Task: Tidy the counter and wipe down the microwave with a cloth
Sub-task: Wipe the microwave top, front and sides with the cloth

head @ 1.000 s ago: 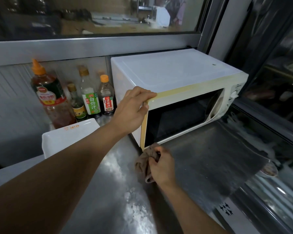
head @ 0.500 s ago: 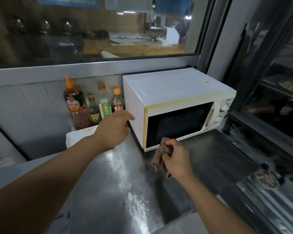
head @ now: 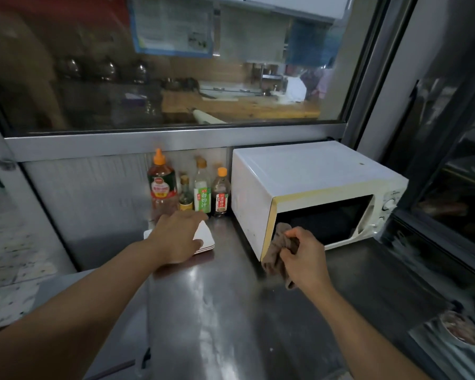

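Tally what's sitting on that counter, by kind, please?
Bottles: 4, namely tall orange-capped bottle, small yellow-label bottle, green-label bottle, brown sauce bottle
Microwave: 1
White tray: 1
Cloth: 1, held
Total: 7

The microwave (head: 307, 176) is white with a yellowed door frame and black window, the cloth (head: 279, 250) a dull brown, the tray (head: 205, 237) white, the counter (head: 231, 311) grey steel, and the largest bottle (head: 161, 187) reddish-brown with an orange cap and red label.
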{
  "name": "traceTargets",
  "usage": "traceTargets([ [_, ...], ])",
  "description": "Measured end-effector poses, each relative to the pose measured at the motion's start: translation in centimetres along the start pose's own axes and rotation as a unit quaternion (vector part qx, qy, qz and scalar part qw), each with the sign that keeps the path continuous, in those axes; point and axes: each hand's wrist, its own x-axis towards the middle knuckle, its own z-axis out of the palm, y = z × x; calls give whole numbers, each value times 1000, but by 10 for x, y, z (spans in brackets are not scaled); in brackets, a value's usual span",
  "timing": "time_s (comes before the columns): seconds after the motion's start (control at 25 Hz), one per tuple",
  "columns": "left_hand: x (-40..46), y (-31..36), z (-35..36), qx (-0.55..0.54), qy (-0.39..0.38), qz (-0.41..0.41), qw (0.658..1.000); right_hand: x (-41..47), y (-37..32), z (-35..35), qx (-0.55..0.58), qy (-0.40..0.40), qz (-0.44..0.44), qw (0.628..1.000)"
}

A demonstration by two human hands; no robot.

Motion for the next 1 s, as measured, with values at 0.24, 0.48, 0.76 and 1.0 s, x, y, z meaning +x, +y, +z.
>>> traceTargets([
  [0.24,29,-66,0,-3,1,105,994,-3,-50,36,-19,87,76,993],
  [0.48,55,-116,-6,-43,-31,206,977,-20,-99,69,-37,204,153,966],
  [0.76,102,-113,-7,-79,-17,291,953,23,-98,76,-93,276,46,956],
  [1.0,170,-88,4,-67,2,315,947,89,-42,92,-375,224,-149,887],
])
